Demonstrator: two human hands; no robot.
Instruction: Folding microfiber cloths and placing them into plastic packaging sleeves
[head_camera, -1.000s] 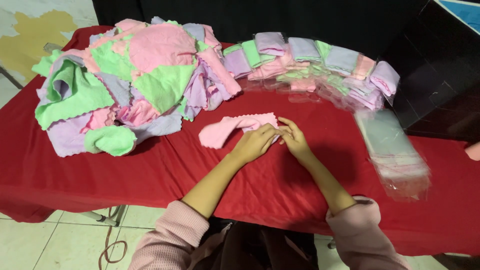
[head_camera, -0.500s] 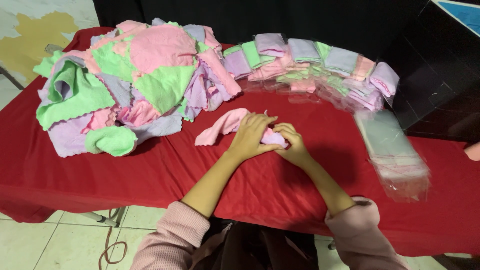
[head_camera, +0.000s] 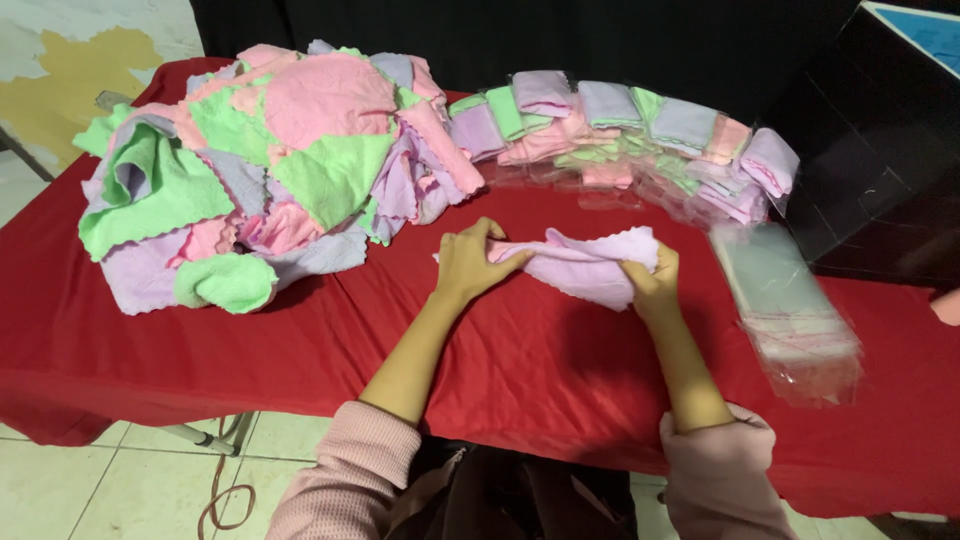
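A small lilac-pink cloth (head_camera: 583, 262) is stretched just above the red tablecloth (head_camera: 520, 350) between both hands. My left hand (head_camera: 470, 262) grips its left end, with the fingers curled over the fabric. My right hand (head_camera: 652, 283) pinches the right end from below. The cloth sags and folds in the middle. Both arms wear pink sleeves pushed up to the elbow.
A big loose heap of pink, green and lilac cloths (head_camera: 270, 170) fills the table's left side. A curved row of folded, bagged cloths (head_camera: 640, 130) lies at the back. A stack of clear plastic bags (head_camera: 785, 305) lies to the right, beside a black box (head_camera: 880, 150).
The hands were close together over a pink cloth near the table. They have moved apart, and a lilac cloth is now spread between them.
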